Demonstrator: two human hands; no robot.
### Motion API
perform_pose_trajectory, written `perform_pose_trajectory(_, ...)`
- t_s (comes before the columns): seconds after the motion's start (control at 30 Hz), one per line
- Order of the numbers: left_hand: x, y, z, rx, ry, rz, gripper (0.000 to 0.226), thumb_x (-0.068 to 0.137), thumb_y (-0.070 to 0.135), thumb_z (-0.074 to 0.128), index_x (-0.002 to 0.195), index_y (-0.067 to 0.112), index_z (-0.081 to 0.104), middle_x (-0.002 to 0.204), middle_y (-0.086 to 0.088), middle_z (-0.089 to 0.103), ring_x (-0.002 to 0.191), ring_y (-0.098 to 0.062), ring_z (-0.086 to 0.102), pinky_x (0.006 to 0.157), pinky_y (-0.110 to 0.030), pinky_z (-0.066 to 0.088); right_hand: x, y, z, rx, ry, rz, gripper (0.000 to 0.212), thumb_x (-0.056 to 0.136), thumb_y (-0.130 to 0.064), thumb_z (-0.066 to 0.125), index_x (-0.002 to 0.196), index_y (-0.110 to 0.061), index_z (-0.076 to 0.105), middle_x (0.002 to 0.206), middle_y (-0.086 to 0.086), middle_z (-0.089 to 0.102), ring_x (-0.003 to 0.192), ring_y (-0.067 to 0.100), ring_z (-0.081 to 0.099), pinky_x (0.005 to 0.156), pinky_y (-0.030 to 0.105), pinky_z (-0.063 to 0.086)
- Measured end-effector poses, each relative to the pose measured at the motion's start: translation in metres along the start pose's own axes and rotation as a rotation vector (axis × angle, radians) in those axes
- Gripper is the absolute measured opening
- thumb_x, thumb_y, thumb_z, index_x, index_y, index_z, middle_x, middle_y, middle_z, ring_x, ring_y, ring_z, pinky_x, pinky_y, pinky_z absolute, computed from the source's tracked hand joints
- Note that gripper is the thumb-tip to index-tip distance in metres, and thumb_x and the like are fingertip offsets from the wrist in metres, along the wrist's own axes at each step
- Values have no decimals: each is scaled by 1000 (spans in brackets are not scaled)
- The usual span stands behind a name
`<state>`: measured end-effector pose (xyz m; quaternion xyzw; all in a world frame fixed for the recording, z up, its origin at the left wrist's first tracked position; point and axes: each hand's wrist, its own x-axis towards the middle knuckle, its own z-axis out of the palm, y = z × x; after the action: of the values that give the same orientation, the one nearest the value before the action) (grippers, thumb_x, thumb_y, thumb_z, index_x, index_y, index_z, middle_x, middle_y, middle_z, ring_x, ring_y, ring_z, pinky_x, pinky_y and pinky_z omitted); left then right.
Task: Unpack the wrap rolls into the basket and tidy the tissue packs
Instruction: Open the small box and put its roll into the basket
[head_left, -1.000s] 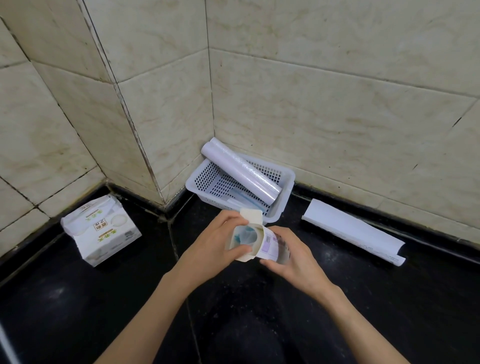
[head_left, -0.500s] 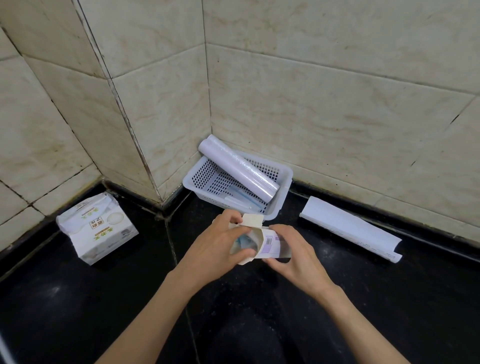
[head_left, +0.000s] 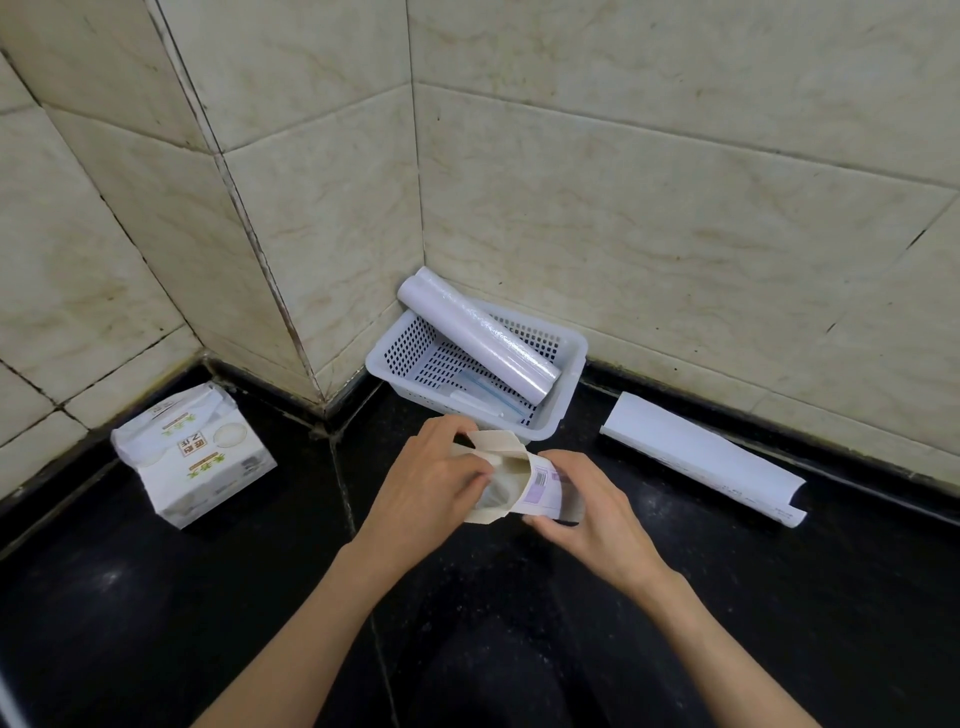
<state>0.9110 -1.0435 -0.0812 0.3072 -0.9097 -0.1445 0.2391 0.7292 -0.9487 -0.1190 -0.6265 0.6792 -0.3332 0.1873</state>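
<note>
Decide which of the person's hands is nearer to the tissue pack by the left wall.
Left. The left hand is at the open end of the box, on the side towards the tissue pack; the right hand holds the box's far side.

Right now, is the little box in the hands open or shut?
Open. The box has its end flaps folded out, and the left hand reaches into its mouth while the right hand holds it.

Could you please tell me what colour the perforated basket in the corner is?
The basket is white, seen in the head view.

Perforated plastic basket (head_left: 563, 402); glossy roll (head_left: 478, 340); cardboard box (head_left: 524, 480).
</note>
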Motion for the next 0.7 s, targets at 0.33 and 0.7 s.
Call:
perform_pose_trajectory(0.33, -8, -14, -9, -400, -136, -203, 9, 88, 15, 57, 93, 15, 65, 101, 9, 65, 91, -7, 62, 81, -22, 50, 2, 21, -2, -40, 32, 87, 50, 74, -39, 68, 118, -36, 45, 112, -21, 50, 104, 0, 48, 86, 13, 35)
perform_pose_trajectory(0.7, -10, -14, 14, -481, -89, -369, 12, 83, 14, 65, 95, 14, 66, 89, 7, 62, 81, 2, 56, 70, -4, 40, -3, 27, 2, -93, -17, 96, 56, 73, -42, 66, 124, -38, 41, 115, -18, 51, 103, 2, 46, 90, 25, 37)
